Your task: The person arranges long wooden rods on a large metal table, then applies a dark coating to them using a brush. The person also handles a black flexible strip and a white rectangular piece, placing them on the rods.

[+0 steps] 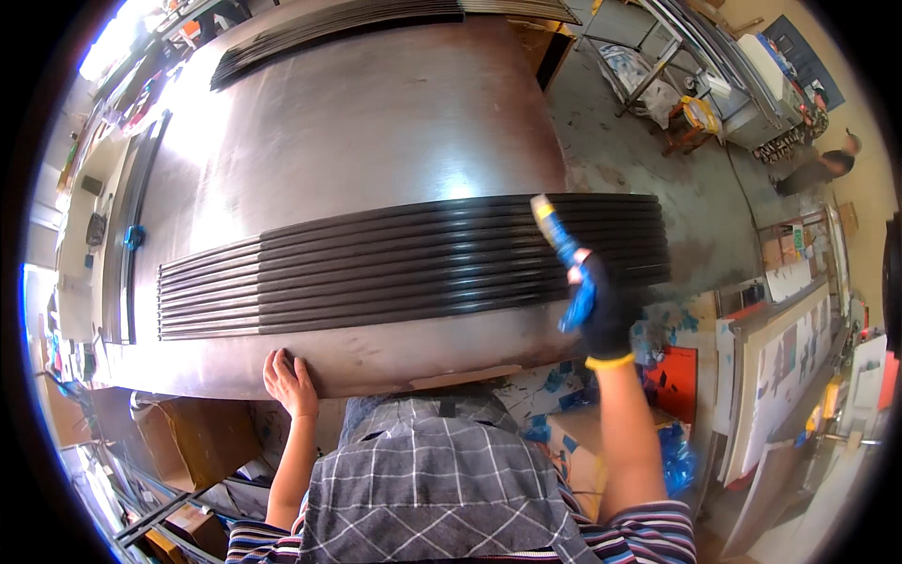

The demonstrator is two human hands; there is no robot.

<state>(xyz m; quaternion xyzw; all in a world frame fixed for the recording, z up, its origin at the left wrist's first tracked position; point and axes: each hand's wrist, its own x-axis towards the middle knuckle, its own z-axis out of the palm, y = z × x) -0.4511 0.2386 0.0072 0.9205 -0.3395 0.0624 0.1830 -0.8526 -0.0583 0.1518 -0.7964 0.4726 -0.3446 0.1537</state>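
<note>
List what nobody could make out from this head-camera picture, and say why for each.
All in the head view:
- The held end of the blue tool: covered by the gloved right hand.
- The tool's exact tip shape: blurred.
- The far edge of the rear dark strips: cut off by the top edge.
- What the distant person is doing: too small.

Left hand [289,383] bare, gloved right hand [601,305] curled closed, both forearms [631,437] extended
</note>
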